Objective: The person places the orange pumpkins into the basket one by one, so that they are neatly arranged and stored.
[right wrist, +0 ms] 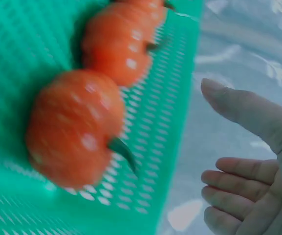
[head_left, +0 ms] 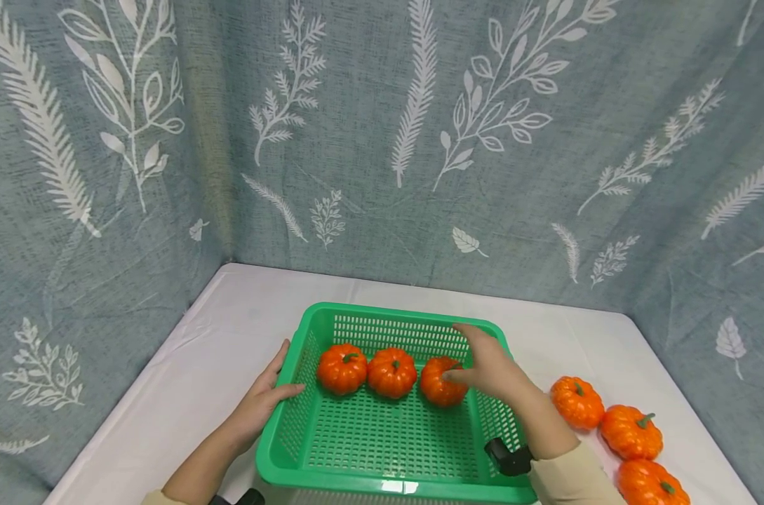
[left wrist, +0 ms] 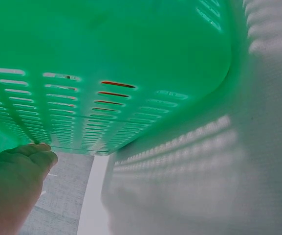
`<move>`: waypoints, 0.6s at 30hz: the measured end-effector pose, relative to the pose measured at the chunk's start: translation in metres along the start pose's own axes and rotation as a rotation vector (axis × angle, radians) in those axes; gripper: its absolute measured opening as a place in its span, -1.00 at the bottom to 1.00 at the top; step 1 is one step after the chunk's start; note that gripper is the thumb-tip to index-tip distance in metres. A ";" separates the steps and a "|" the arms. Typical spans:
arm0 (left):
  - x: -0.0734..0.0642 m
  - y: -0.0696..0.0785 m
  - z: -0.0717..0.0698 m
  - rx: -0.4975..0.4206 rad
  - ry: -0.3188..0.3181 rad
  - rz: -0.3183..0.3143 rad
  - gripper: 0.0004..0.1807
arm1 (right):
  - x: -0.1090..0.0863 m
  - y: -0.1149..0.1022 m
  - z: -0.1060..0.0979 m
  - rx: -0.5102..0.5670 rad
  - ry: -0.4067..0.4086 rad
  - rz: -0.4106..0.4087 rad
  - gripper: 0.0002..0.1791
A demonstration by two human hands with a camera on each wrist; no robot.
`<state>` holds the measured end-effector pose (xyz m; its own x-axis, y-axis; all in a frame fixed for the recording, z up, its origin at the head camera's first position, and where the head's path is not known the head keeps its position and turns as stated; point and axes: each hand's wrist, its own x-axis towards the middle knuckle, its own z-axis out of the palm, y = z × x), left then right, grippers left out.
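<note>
A green plastic basket (head_left: 391, 449) with slotted walls stands on the white table. Three small orange pumpkins lie in a row along its far side: a left pumpkin (head_left: 342, 369), a middle pumpkin (head_left: 391, 373) and a right pumpkin (head_left: 438, 384). My left hand (head_left: 262, 400) holds the basket's left side, thumb over the rim and fingers along the outside. Over the right end of the basket is my right hand (head_left: 490, 368), partly covering the right pumpkin in the head view. The right wrist view shows its fingers (right wrist: 243, 169) spread and apart from the pumpkins.
Right of the basket, three more orange pumpkins sit on the table: a far pumpkin (head_left: 577, 402), a middle one (head_left: 631, 431) and a near one (head_left: 652, 484). Blue-grey curtains (head_left: 369, 231) with white leaf prints enclose the white table (head_left: 255, 294) at the back and sides.
</note>
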<state>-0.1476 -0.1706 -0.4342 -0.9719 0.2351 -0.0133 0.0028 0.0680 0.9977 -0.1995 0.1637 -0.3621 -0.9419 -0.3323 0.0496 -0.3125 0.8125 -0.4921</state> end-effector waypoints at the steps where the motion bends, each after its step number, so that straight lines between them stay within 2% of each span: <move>1: 0.000 0.000 0.000 0.006 0.001 -0.001 -0.12 | -0.002 0.002 -0.005 0.005 0.011 0.004 -0.11; 8: 0.000 -0.002 0.000 0.017 -0.004 0.029 -0.12 | -0.013 0.017 -0.036 -0.005 0.082 0.024 -0.08; 18: 0.000 -0.003 0.001 0.014 -0.006 0.036 -0.13 | -0.030 0.051 -0.059 -0.040 0.115 0.188 -0.02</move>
<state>-0.1472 -0.1701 -0.4368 -0.9697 0.2434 0.0221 0.0409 0.0725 0.9965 -0.1939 0.2433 -0.3373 -0.9911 -0.1184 0.0605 -0.1329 0.8742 -0.4670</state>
